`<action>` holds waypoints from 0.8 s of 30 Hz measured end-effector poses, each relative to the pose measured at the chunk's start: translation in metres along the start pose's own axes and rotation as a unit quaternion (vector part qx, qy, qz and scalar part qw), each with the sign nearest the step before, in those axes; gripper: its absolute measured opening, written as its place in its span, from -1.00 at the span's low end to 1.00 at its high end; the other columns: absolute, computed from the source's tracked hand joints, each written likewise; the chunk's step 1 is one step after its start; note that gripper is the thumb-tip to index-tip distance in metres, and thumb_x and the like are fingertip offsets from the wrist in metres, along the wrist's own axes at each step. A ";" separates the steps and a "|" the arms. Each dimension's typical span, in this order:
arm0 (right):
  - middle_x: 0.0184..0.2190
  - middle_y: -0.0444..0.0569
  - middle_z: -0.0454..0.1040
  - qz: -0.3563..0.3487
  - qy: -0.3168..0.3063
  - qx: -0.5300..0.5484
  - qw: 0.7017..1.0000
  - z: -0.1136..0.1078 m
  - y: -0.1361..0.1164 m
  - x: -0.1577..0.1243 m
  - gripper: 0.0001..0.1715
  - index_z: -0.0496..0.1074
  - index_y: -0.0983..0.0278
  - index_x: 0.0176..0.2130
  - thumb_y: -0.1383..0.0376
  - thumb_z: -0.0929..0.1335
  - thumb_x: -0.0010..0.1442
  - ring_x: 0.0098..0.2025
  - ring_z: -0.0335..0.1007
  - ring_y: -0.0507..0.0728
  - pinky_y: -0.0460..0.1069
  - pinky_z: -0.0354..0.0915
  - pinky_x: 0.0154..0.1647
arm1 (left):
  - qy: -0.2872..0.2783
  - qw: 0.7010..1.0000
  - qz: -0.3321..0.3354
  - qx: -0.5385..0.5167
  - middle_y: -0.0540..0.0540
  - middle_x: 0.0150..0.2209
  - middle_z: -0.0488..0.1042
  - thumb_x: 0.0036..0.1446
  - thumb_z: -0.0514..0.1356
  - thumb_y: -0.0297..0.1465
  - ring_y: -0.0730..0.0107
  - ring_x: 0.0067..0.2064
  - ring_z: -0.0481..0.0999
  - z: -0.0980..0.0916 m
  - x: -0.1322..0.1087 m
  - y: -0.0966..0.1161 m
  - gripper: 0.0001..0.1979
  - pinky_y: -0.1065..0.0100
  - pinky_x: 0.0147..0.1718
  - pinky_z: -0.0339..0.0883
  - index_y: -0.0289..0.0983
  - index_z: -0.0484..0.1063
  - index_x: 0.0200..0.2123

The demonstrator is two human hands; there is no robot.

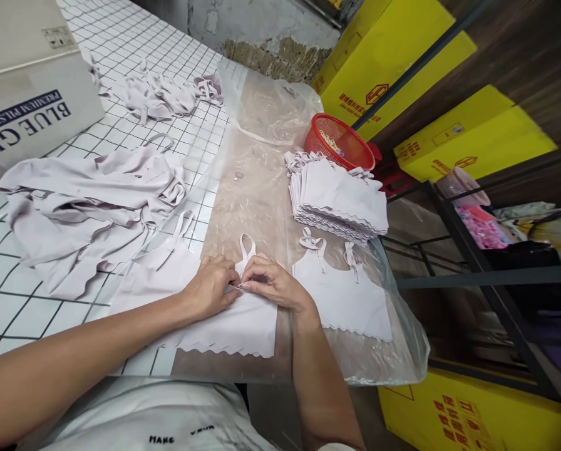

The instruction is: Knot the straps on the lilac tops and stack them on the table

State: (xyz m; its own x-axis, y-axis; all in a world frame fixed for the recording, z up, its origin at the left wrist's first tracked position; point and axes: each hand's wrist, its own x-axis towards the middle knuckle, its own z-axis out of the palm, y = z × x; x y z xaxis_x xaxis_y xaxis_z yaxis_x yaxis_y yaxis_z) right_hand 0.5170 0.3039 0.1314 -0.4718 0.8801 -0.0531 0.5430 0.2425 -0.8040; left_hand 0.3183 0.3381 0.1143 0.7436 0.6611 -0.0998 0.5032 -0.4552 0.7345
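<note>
A pale lilac camisole top (250, 322) with a scalloped hem lies flat before me, its straps pointing away. My left hand (215, 285) and my right hand (271, 280) meet at the base of its right strap. Both pinch the fabric edge there, fingertips close together. Whatever small part sits between the fingertips is mostly hidden. One strap loop (247, 244) stands up just beyond my hands. To the right lies a second camisole top (344, 291), spread flat with its straps folded back.
A stack of folded tops (339, 197) sits beyond the second one, beside a red basket (341, 141). Loose garments (92, 207) are heaped at left, near a cardboard box (31, 88). Clear plastic sheeting (257, 169) covers part of the grid-patterned table. A metal rack (487, 279) stands at right.
</note>
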 end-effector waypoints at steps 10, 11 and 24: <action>-0.39 -0.07 0.46 -0.019 0.006 -0.007 1.000 0.001 0.007 -0.001 -0.64 0.54 0.23 -0.32 0.03 0.35 0.30 -0.19 0.27 0.11 0.03 0.19 -0.06 | 0.028 1.000 -0.001 0.010 -0.06 -0.45 0.51 0.05 0.29 -0.46 0.19 -0.22 0.43 0.007 0.000 -0.002 -0.88 0.18 -0.15 0.10 -0.26 0.50 -0.53; -0.40 -0.08 0.46 -0.019 0.006 -0.006 1.000 0.002 0.008 -0.001 -0.64 0.55 0.23 -0.32 0.03 0.35 0.30 -0.20 0.28 0.11 0.03 0.18 -0.06 | 0.033 0.999 -0.001 0.011 -0.06 -0.46 0.51 0.04 0.29 -0.46 0.19 -0.23 0.43 0.008 0.001 -0.002 -0.88 0.18 -0.15 0.10 -0.27 0.50 -0.53; -0.40 -0.07 0.49 -0.009 -0.009 -0.027 1.000 -0.003 0.007 -0.003 -0.71 0.55 0.25 -0.34 0.11 0.38 0.29 -0.22 0.26 0.11 0.05 0.15 -0.05 | 0.037 0.999 -0.005 0.009 -0.06 -0.45 0.52 -0.01 0.27 -0.48 0.19 -0.23 0.44 0.010 0.001 -0.001 -0.94 0.16 -0.13 0.13 -0.27 0.52 -0.50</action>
State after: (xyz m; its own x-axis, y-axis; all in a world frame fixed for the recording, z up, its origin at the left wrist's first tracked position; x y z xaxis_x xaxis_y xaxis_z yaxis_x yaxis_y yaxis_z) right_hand 0.5239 0.3038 0.1279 -0.4944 0.8678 -0.0494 0.5702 0.2809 -0.7720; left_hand 0.3226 0.3333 0.1069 0.7045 0.7075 -0.0560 0.5180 -0.4586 0.7220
